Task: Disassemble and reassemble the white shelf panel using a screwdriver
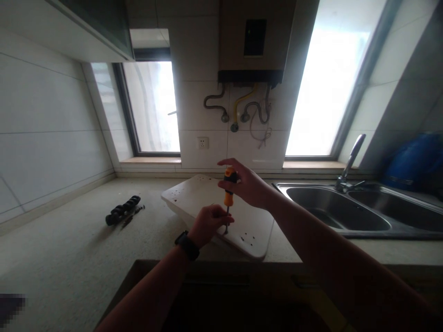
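Note:
A screwdriver (229,198) with an orange and black handle stands upright over a white board (200,193) that has small holes near its corners. My right hand (242,182) grips the handle, thumb and fingers around it and the index finger raised above the top. Lower down, my left hand (212,220) pinches the metal shaft close to the tip. That tip meets the near edge of the board at a small dark spot; I cannot make out a screw there. A dark watch (187,245) is on my left wrist.
On the counter (69,258) to the left lie a black ridged object (122,210) and small dark pieces (133,216). A double sink (335,210) with a faucet (350,161) is at the right, a blue container (413,161) behind it. A water heater (256,41) hangs above.

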